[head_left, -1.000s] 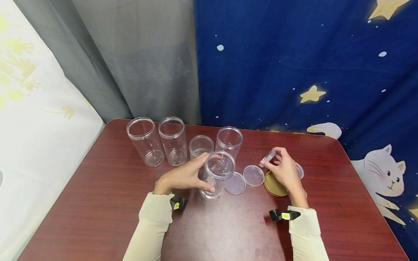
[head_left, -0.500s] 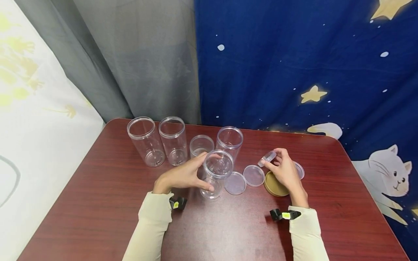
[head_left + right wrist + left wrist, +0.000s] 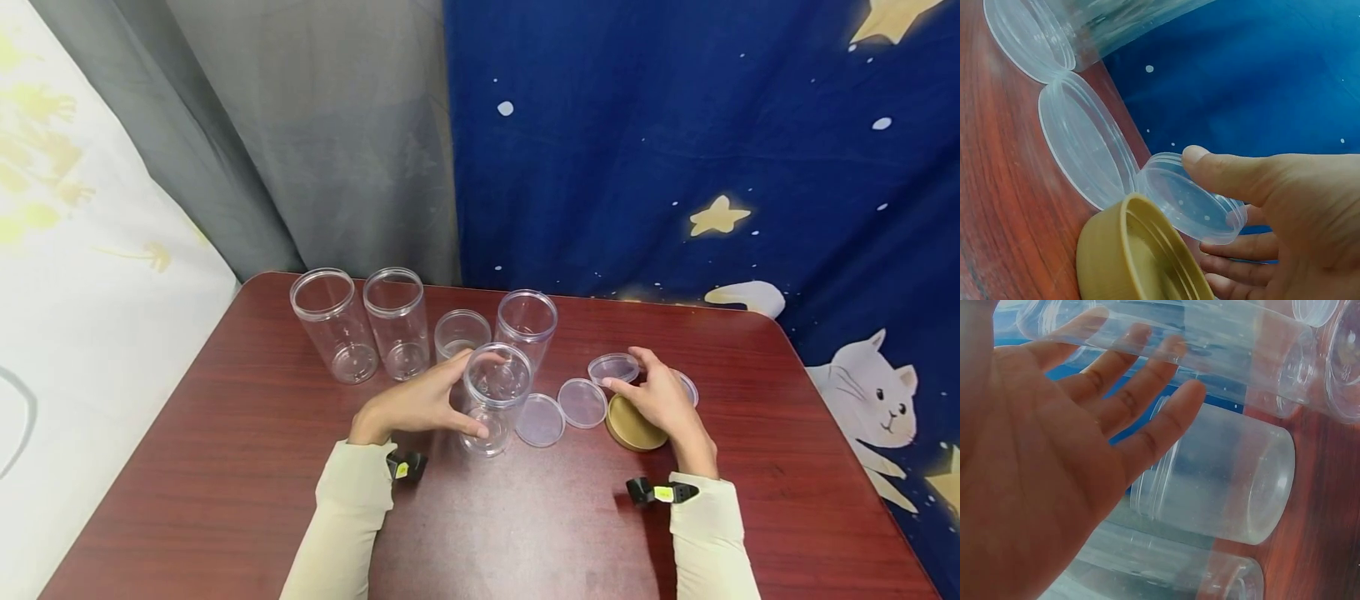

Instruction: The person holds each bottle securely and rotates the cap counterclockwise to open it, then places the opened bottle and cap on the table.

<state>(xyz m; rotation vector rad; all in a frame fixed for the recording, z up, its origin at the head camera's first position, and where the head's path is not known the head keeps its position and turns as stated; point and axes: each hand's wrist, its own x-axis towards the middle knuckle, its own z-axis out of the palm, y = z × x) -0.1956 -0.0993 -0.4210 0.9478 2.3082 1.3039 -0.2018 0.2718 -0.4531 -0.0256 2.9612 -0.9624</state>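
My left hand (image 3: pixel 423 406) holds a tall clear jar (image 3: pixel 498 387), thumb on its near side and fingers round the far side. The jar stands upright near the table's middle; in the left wrist view, my fingers (image 3: pixel 1160 434) show against the clear wall. My right hand (image 3: pixel 660 400) pinches the rim of a clear lid (image 3: pixel 613 369) between thumb and index finger. Beside that lid, the right wrist view shows a gold lid (image 3: pixel 1104 256) and another clear lid (image 3: pixel 1085 140). A further clear lid (image 3: pixel 540 421) lies right of the held jar.
Two tall clear jars (image 3: pixel 333 333) (image 3: pixel 396 329) stand at the back left of the red-brown table (image 3: pixel 225 467). A short jar (image 3: pixel 459 332) and another tall jar (image 3: pixel 527 321) stand behind my left hand. Part of a clear lid (image 3: pixel 687 388) shows beyond my right hand. Curtains hang behind.
The clear lid in my right hand has tipped from steeply tilted to nearly flat and come lower, the hand opening a little wider. The jar at my left hand has leaned slightly left.
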